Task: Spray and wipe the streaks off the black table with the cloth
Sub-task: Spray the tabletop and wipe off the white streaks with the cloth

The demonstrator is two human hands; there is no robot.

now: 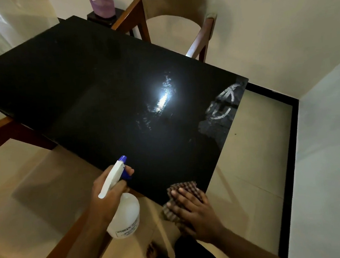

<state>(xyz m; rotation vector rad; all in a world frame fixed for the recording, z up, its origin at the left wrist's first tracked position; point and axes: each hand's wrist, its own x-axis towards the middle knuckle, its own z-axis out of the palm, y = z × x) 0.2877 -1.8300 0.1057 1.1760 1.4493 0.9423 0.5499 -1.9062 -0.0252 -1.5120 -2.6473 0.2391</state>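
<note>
Gripping spray bottle [124, 214]; seemingly pressing cloth [186, 186]

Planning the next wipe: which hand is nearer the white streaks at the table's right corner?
Right. The right hand rests on the cloth at the near corner of the table, below the white streaks; the left hand holds the spray bottle farther left.

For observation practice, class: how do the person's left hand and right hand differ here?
The left hand curls round the spray bottle at its neck, a finger at the trigger; the right hand lies flat on the checked cloth. The left hand is held off the black table, by its near edge; the right hand rests at its near corner. Both are on a cleaning tool.
</note>
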